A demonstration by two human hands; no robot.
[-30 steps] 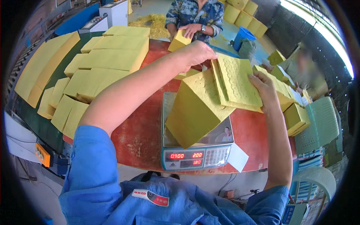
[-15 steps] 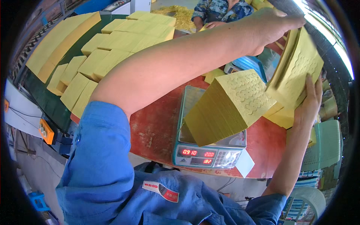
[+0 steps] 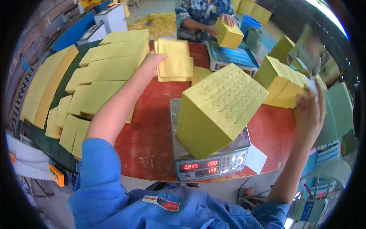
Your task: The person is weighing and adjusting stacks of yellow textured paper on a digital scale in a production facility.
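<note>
My left hand (image 3: pixel 151 64) is closed on the left edge of a thin stack of yellow paper sheets (image 3: pixel 176 61), over the far part of the red table. A thick block of yellow paper (image 3: pixel 225 103) with rows of stamped curved marks on top stands turned at an angle on the digital scale (image 3: pixel 204 168), whose red display is lit. At the right, my right hand (image 3: pixel 310 108) is raised beside a row of yellow paper stacks (image 3: pixel 278 82). Its fingers are apart, a little blurred, and I see nothing held in them.
Many yellow paper blocks (image 3: pixel 103 65) cover the green surface at left. Across the red table (image 3: pixel 148 149), a co-worker's hands (image 3: pixel 227 21) hold a yellow block over a second scale (image 3: pixel 228 57). Another person (image 3: pixel 308 49) is at far right. A white card (image 3: pixel 256 158) lies beside my scale.
My left hand has swung from far right to the left, carrying the thin stack. My right hand has let go of those sheets. The co-worker's yellow block has come into view.
</note>
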